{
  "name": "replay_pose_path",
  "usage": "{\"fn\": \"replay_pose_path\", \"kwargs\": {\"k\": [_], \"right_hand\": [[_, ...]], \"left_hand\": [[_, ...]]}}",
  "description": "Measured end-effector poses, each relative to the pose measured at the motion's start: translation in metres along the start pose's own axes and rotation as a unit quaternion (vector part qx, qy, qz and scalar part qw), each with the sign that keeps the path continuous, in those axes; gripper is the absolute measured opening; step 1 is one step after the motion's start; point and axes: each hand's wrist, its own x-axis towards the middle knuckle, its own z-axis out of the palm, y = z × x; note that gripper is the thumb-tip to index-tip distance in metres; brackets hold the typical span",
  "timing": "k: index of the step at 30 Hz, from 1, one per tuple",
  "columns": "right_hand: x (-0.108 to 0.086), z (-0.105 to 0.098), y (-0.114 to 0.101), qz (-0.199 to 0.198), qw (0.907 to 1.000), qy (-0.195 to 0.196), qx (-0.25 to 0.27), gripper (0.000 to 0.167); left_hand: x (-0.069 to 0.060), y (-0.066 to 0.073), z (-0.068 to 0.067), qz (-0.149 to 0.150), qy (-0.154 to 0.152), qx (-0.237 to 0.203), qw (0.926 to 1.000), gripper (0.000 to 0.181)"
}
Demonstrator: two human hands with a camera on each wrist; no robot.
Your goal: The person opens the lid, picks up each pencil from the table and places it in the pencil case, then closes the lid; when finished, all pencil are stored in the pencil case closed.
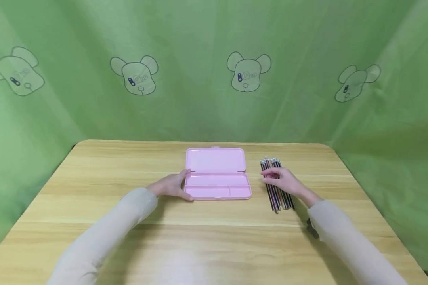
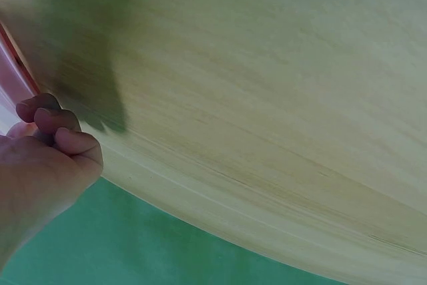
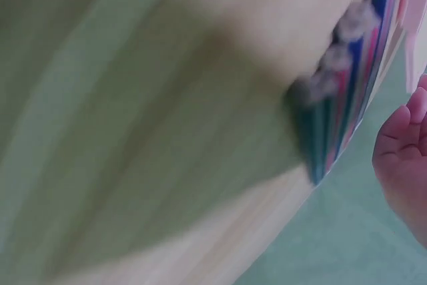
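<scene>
A pink pencil case (image 1: 214, 179) lies unfolded on the table, its lid towards the back and its divided tray, with nothing in it, towards the front. The left hand (image 1: 170, 185) grips the tray's left end, thumb at the front corner and fingers near the hinge; the left wrist view shows that hand (image 2: 50, 155) with bent fingers against the case's edge (image 2: 15, 78). Over a row of dark striped pencils (image 1: 275, 200) hovers the right hand (image 1: 284, 181), fingers loosely bent, holding nothing visible. In the right wrist view the pencils (image 3: 343, 91) are blurred beside the hand (image 3: 403, 158).
The wooden table (image 1: 214, 245) ends at a green curtain (image 1: 192, 107) printed with bear heads, which hangs behind it and along both sides. A small dark object (image 1: 312, 229) shows at the right sleeve's cuff.
</scene>
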Motion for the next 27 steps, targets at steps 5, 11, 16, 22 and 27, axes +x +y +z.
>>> {"fn": "replay_pose_path", "kwargs": {"k": [5,11,16,22,27], "right_hand": [[-0.01,-0.012,0.012,0.014,0.9998,0.009,-0.007,0.039],[-0.018,-0.02,0.022,0.042,0.9985,0.028,-0.024,0.046],[-0.024,-0.025,0.026,0.074,0.996,0.016,-0.048,0.054],[-0.031,-0.025,0.028,0.095,0.9936,-0.005,-0.061,0.056],[-0.032,-0.024,0.031,0.078,0.9944,-0.01,-0.071,0.045]], "left_hand": [[0.0,0.0,0.002,-0.002,-0.007,-0.007,1.0,0.104],[0.0,0.001,0.001,0.0,-0.004,0.0,1.0,0.102],[-0.001,0.001,-0.001,-0.004,-0.006,0.003,1.0,0.102],[-0.004,0.002,-0.002,-0.005,-0.009,-0.002,0.9999,0.102],[-0.004,0.003,-0.003,-0.006,-0.011,-0.01,0.9999,0.102]]}}
